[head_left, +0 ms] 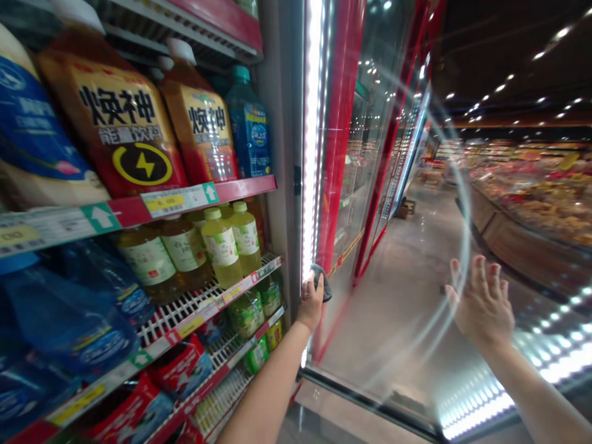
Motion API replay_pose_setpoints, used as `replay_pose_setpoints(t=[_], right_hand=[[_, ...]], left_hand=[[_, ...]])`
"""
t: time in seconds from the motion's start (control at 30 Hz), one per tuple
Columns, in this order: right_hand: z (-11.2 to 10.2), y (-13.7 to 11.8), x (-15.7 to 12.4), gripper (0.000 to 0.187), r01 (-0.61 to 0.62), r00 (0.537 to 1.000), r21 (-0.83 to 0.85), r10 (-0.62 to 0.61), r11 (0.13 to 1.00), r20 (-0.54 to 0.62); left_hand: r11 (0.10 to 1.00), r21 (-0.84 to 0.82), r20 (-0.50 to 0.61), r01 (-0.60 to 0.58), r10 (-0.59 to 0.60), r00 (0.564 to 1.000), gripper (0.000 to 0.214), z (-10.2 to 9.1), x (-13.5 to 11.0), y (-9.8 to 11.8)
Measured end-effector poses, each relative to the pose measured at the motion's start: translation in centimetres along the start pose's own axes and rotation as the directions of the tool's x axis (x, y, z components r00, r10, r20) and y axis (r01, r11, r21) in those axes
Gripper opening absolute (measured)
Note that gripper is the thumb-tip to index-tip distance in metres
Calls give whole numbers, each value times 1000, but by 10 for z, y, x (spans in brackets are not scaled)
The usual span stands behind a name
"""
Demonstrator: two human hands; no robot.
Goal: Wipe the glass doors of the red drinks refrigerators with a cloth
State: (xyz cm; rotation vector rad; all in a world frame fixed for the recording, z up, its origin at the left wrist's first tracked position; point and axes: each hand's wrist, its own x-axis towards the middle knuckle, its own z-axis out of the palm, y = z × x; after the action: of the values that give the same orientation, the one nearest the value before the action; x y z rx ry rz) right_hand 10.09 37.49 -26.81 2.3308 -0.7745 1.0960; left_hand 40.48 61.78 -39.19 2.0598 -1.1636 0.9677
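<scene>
My left hand (311, 303) reaches to the cooler's side frame, its fingers closed on a dark grey cloth (322, 285). The cloth lies by the lower part of a bright vertical light strip (311, 148). On the right, my right hand (485, 302) is held up with fingers spread, at a clear glass door (393, 345); whether the palm touches the pane I cannot tell. Pale curved streaks (462, 191) show across the glass near that hand.
Left of my arm, cooler shelves (203, 200) hold large drink bottles (124, 117), small yellow-green bottles (221, 246) and red packs (180, 367). Red-framed cooler doors (340, 123) continue ahead. Beyond the glass lie an aisle floor (416, 246) and a curved produce display (531, 197).
</scene>
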Motion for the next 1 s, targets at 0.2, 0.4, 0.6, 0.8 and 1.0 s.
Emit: replay_pose_setpoints(t=[0.2, 0.4, 0.6, 0.8, 1.0], right_hand=[[4, -1, -2, 98, 0, 1000, -16, 0, 1000, -9], [4, 1, -5, 98, 5, 1000, -35, -5, 999, -5], [2, -3, -8, 97, -2, 1000, -15, 2, 1000, -28], [4, -7, -10, 93, -14, 999, -45, 12, 999, -37], [1, -11, -9, 96, -23, 1000, -76, 22, 997, -7]], left_hand=[[990, -42, -82, -138, 134, 988, 68, -29, 49, -26], [991, 27, -88, -135, 137, 987, 61, -14, 58, -43], [982, -5, -61, -190, 189, 980, 60, -12, 32, -43], [985, -136, -123, -102, 85, 989, 79, 1, 54, -32], [963, -269, -77, 17, -39, 996, 90, 26, 15, 7]])
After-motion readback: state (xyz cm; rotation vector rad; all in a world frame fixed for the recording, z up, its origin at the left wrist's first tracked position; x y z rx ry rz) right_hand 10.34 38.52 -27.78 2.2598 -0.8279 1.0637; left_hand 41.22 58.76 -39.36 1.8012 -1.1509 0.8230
